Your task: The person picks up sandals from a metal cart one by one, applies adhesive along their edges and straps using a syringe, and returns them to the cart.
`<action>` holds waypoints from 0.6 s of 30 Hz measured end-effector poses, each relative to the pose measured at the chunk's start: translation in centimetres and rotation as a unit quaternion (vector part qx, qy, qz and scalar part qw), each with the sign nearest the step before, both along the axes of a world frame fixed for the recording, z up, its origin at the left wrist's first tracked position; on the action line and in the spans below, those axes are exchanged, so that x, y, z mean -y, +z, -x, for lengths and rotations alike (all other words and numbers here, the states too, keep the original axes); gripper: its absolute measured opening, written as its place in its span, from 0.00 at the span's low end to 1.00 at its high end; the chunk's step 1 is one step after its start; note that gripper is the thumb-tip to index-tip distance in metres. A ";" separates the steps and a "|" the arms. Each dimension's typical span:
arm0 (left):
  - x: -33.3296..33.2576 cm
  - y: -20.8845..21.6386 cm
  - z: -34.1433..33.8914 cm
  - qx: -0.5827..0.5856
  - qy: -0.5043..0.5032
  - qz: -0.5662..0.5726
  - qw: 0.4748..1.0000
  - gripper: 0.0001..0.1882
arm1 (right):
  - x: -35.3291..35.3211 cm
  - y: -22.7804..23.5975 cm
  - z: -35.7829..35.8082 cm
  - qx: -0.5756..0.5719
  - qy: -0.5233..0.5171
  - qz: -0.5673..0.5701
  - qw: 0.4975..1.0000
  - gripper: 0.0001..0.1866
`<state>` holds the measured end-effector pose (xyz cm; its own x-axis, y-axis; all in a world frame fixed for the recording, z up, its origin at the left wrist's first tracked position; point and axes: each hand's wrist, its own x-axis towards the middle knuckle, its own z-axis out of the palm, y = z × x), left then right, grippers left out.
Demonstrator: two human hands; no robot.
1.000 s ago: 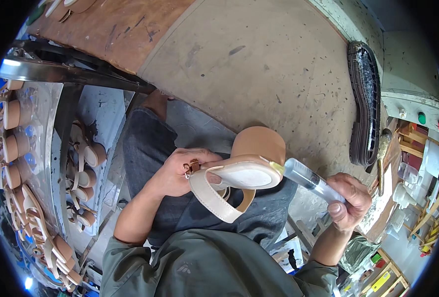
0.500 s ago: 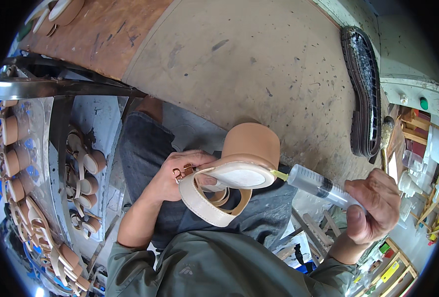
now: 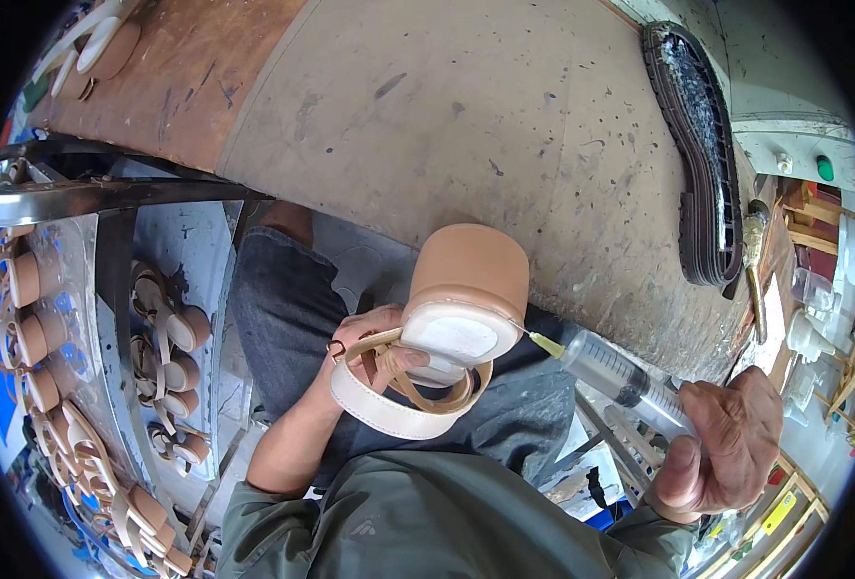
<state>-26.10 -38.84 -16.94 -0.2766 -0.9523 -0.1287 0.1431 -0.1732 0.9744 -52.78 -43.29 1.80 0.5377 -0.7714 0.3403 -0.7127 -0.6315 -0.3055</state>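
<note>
A block-heeled sandal (image 3: pixel 469 270) with a tan heel, a pale insole and a cream ankle strap is gripped in my left hand (image 3: pixel 374 349). The thumb lies over the insole and the strap loops down toward my lap. My right hand (image 3: pixel 726 446) is closed round the back end of a clear plastic syringe (image 3: pixel 609 367) with a dark plunger seal. Its yellow-green hub carries a thin needle, whose tip meets the edge between insole and heel on the sandal's right side. Part of my left fingers is hidden behind the sandal.
Ahead spreads a stained worktable (image 3: pixel 447 125). A dark shoe sole (image 3: pixel 702 164) lies at its right, beside a brush (image 3: pixel 755 261). On the left, metal racks (image 3: pixel 109 318) hold several similar sandals (image 3: pixel 172 357); more sandals (image 3: pixel 104 48) rest at the table's far left.
The sandal has shifted left and turned so its heel faces me more squarely. The syringe has tilted more steeply, and my right hand sits lower. More of the needle shows.
</note>
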 end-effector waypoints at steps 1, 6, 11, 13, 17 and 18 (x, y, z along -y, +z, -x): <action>-0.2 0.0 0.3 -0.016 0.016 -0.015 1.000 0.14 | -0.2 -0.1 0.0 -0.004 -0.008 0.003 1.000 0.14; -1.5 0.2 1.6 -0.072 0.056 -0.083 0.992 0.15 | -1.0 -0.7 0.0 0.011 -0.042 0.001 0.999 0.14; -2.8 1.1 2.3 -0.178 0.073 -0.160 0.968 0.17 | -1.7 -1.2 0.0 0.006 -0.059 0.003 0.998 0.14; -3.3 0.7 2.3 -0.188 0.093 -0.156 0.965 0.18 | -2.0 -1.6 -0.1 0.031 -0.069 0.009 0.997 0.14; -3.2 1.2 2.4 -0.184 0.098 -0.158 0.965 0.18 | -2.4 -2.0 0.4 0.026 -0.060 0.006 0.998 0.15; -3.3 1.3 2.3 -0.179 0.083 -0.177 0.964 0.18 | -2.5 -2.2 0.6 0.034 -0.054 0.007 0.998 0.15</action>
<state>-28.39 -35.56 -15.64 -0.2121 -0.9007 -0.3791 0.5131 -0.4328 0.7412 -53.33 -40.79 -0.45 0.4276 -0.8186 0.3834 -0.7546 -0.5568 -0.3473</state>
